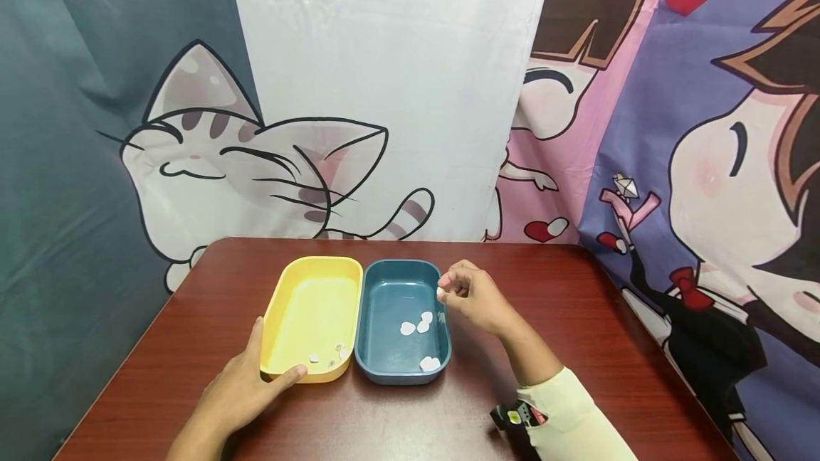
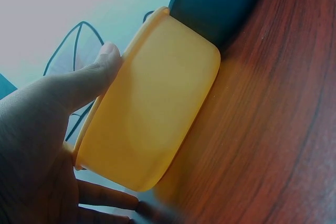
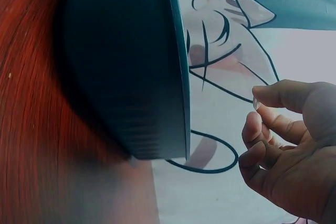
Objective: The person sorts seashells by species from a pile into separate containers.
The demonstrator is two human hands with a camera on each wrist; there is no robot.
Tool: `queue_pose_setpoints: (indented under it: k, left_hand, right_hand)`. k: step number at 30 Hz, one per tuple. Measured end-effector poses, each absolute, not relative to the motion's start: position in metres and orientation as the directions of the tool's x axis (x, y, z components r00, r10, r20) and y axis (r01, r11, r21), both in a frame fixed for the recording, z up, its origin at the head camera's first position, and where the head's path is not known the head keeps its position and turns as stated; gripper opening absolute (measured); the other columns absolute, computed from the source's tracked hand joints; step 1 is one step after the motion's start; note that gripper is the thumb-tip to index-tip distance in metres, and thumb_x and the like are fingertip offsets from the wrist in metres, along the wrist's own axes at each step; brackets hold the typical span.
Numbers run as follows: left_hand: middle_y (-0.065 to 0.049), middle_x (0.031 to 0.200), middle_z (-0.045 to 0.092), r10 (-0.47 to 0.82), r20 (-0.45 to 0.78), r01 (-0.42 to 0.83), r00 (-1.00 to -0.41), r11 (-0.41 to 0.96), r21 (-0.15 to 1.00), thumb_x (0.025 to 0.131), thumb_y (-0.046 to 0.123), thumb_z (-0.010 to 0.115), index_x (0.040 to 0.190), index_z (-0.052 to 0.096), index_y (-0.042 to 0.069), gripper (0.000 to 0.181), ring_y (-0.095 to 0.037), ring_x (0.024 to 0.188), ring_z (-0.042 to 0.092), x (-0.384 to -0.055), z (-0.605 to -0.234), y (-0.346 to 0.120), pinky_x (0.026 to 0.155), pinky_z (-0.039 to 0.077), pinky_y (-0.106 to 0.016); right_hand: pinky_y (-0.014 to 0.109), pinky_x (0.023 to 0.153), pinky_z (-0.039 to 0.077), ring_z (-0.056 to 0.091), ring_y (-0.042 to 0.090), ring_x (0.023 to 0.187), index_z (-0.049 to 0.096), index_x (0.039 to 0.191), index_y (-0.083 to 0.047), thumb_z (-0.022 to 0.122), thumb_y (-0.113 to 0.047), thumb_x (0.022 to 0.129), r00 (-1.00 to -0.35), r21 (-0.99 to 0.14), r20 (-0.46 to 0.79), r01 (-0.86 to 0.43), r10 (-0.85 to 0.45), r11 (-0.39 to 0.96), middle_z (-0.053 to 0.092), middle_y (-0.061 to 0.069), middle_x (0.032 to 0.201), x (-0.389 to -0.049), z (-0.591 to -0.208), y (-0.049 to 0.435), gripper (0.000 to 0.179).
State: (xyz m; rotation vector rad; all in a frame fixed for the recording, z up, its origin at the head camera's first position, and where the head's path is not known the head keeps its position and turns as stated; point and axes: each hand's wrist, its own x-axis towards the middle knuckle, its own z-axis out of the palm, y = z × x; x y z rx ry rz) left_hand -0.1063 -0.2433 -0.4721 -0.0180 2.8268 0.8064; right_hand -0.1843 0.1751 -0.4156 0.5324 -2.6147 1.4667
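Note:
My left hand (image 1: 237,383) lies spread round the near left corner of a yellow tray (image 1: 272,304), thumb on the front rim and fingers along the left side. In the left wrist view those fingers look straight, partly behind the tray. Over the right rim of a blue tray (image 1: 368,304), my right hand (image 1: 474,297) pinches a small white shell-like piece (image 3: 256,102) between thumb and forefinger. Several similar white pieces (image 1: 408,329) lie in the blue tray. A few small pale pieces (image 1: 314,358) sit near the front of the yellow one.
Both trays stand side by side on a reddish-brown wooden table (image 1: 551,297). Behind it hangs a cloth backdrop (image 1: 397,41) with cartoon figures. A small black device (image 1: 512,415) is on the right wrist, by the pale sleeve (image 1: 570,418).

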Motion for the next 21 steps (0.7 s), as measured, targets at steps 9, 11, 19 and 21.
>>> queue_pose_setpoints:
  k: [9, 11, 19, 21]
  left_hand:
    - [-0.041, 0.170, 0.031, 0.042, -0.205, -0.073, -0.978, 0.849, 0.524, 0.091, 0.085, 0.064, 0.173, -0.010, -0.001, 0.140, -0.059, 0.148, 0.049, -0.106, -0.471, -0.243, 0.102, 0.050, -0.074]
    - [-0.041, 0.170, 0.031, 0.040, -0.206, -0.075, -0.978, 0.850, 0.522, 0.091, 0.085, 0.064, 0.173, -0.011, -0.001, 0.141, -0.059, 0.148, 0.049, -0.107, -0.471, -0.243, 0.101, 0.050, -0.074]
    - [-0.041, 0.170, 0.030, 0.037, -0.206, -0.075, -0.978, 0.855, 0.513, 0.091, 0.085, 0.064, 0.173, -0.010, -0.002, 0.141, -0.059, 0.147, 0.050, -0.107, -0.472, -0.243, 0.101, 0.050, -0.074]
    - [-0.041, 0.171, 0.030, 0.036, -0.209, -0.078, -0.977, 0.855, 0.513, 0.091, 0.086, 0.064, 0.173, -0.010, -0.002, 0.141, -0.059, 0.147, 0.050, -0.107, -0.471, -0.243, 0.101, 0.050, -0.074]
  right_hand:
    - [0.019, 0.064, 0.046, 0.056, 0.009, 0.071, 0.075, 0.100, 0.003, 0.079, 0.002, 0.094, -0.915, -0.822, 0.263, -0.378, -0.306, 0.426, 0.061, 0.022, 0.108, -0.187, -0.417, 0.156, 0.007]
    - [0.019, 0.064, 0.047, 0.057, 0.008, 0.073, 0.075, 0.101, 0.002, 0.079, 0.001, 0.095, -0.912, -0.825, 0.260, -0.381, -0.318, 0.417, 0.061, 0.021, 0.109, -0.187, -0.417, 0.150, 0.007]
    - [0.021, 0.066, 0.048, 0.062, 0.009, 0.078, 0.076, 0.104, -0.001, 0.077, -0.004, 0.098, -0.903, -0.839, 0.230, -0.373, -0.364, 0.396, 0.062, 0.015, 0.116, -0.185, -0.417, 0.124, 0.007]
    - [0.021, 0.066, 0.048, 0.062, 0.009, 0.079, 0.076, 0.105, 0.000, 0.077, -0.004, 0.099, -0.900, -0.845, 0.230, -0.373, -0.369, 0.383, 0.062, 0.016, 0.116, -0.184, -0.417, 0.118, 0.007]
